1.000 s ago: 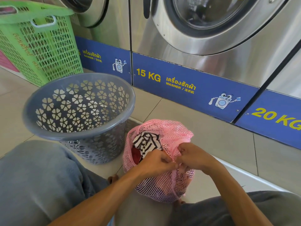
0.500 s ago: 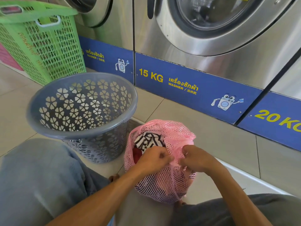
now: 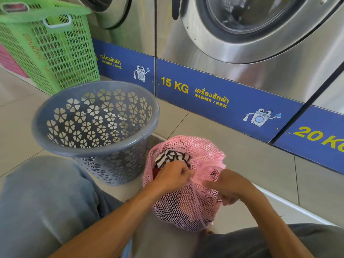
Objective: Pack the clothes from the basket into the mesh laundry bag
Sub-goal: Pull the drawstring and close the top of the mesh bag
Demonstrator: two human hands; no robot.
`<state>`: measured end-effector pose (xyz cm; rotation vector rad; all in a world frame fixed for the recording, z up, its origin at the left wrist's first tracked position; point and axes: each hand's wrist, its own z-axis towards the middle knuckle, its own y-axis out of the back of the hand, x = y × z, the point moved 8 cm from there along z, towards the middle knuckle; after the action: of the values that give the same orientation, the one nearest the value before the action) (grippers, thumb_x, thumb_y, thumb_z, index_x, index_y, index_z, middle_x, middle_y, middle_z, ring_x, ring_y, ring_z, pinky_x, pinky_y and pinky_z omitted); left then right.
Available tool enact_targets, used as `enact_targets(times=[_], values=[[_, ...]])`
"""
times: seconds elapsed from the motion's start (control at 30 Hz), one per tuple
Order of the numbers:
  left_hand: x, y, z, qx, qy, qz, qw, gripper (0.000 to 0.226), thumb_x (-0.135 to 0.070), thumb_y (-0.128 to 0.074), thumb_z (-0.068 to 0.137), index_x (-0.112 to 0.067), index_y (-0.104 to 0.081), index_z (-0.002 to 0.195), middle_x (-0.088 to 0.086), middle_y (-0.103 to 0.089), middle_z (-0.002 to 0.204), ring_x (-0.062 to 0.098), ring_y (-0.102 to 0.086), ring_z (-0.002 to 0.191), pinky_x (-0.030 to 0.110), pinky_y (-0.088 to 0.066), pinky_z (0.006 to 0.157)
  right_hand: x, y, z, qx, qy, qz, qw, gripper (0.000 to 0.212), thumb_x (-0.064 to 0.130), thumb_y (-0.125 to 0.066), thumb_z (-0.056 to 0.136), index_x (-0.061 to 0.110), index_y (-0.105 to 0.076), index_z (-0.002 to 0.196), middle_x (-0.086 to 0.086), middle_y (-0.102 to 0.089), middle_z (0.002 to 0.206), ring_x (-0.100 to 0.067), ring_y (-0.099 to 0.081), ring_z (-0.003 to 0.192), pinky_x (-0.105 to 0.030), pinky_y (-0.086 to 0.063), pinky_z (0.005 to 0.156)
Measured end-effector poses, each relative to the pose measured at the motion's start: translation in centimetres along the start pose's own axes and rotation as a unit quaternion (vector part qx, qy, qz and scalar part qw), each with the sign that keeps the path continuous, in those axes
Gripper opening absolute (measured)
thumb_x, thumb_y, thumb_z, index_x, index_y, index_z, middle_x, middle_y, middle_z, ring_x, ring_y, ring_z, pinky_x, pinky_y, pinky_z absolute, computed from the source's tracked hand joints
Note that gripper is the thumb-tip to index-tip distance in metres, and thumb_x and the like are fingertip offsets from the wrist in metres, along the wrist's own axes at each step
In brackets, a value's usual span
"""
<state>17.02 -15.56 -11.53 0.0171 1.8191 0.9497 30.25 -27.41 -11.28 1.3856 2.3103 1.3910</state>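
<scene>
Bag (image 3: 188,203) sat on the floor between my knees, just beside the basket (image 3: 96,127), so transfers were short. Basket showed no clothes inside as far as I could see; the load was in the bag, striped top (image 3: 172,158) uppermost at the mouth, something red under it.

Left hand (image 3: 174,176) was curled, pinching the pink mesh at the near rim of the opening. My read: it anchored the mouth so the cord could run. Right hand (image 3: 229,187) was clenched on gathered mesh and, I think, the drawstring on the right side; the cord itself was hard to make out under the fingers.

Versus half a second earlier: hands had been almost touching at the rim; now the right one sat lower and further right, apart from the left. Mouth looked about as open, stripes as exposed. Basket and bag hadn't shifted on the floor.

Judged step: cinching closed.
</scene>
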Motion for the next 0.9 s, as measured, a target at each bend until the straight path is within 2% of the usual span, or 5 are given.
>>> enact_targets(times=[0.1,0.3,0.5,0.7,0.9], values=[[0.1,-0.9,-0.1,0.031,0.012,-0.043,0.999,0.036,-0.032,-0.060,0.097,0.000,-0.066,0.083,0.007,-0.074,0.081,0.001,-0.071,0.069,0.030,-0.062,0.070,1.6,-2.2,-0.7,0.109,0.066,0.039,0.991,0.035,0.058,-0.059,0.089,0.024,-0.068,0.090,0.010,-0.075,0.069,-0.009,-0.074,0.061,-0.020,-0.058,0.053],[-0.4,-1.4,-0.7,0.088,-0.014,-0.017,0.996,0.029,-0.038,-0.062,0.095,-0.014,-0.073,0.085,0.007,-0.074,0.083,0.020,-0.071,0.078,0.044,-0.060,0.080,3.7,-2.5,-0.2,0.037,0.161,0.027,0.986,0.027,0.037,-0.060,0.096,0.012,-0.070,0.097,0.002,-0.075,0.083,-0.010,-0.075,0.066,-0.033,-0.062,0.075],[-1.2,-0.9,-0.8,0.082,-0.043,0.058,0.994,0.016,-0.039,-0.065,0.092,-0.023,-0.067,0.089,-0.015,-0.064,0.083,0.001,-0.059,0.078,0.021,-0.044,0.066,3.1,-2.7,-0.3,0.065,0.155,-0.038,0.985,0.020,0.035,-0.061,0.093,0.020,-0.070,0.082,0.011,-0.068,0.069,-0.006,-0.067,0.064,-0.021,-0.052,0.063],[0.4,2.8,0.4,-0.045,-0.002,0.128,0.991,0.022,-0.029,-0.060,0.094,-0.027,-0.058,0.072,-0.018,-0.056,0.067,-0.002,-0.050,0.059,0.019,-0.035,0.051,-1.1,-4.8,-1.2,0.240,-0.007,-0.083,0.967,0.014,0.029,-0.068,0.091,0.018,-0.070,0.100,0.007,-0.078,0.077,-0.008,-0.075,0.067,-0.028,-0.058,0.071],[1.9,4.3,1.3,-0.089,0.019,0.096,0.991,0.013,-0.025,-0.056,0.095,-0.023,-0.057,0.082,-0.010,-0.060,0.071,0.010,-0.054,0.061,0.028,-0.042,0.053,-2.4,-5.5,-0.8,0.270,-0.108,-0.124,0.949,0.030,0.024,-0.072,0.089,0.015,-0.067,0.118,0.005,-0.076,0.076,-0.009,-0.074,0.061,-0.031,-0.060,0.070]])
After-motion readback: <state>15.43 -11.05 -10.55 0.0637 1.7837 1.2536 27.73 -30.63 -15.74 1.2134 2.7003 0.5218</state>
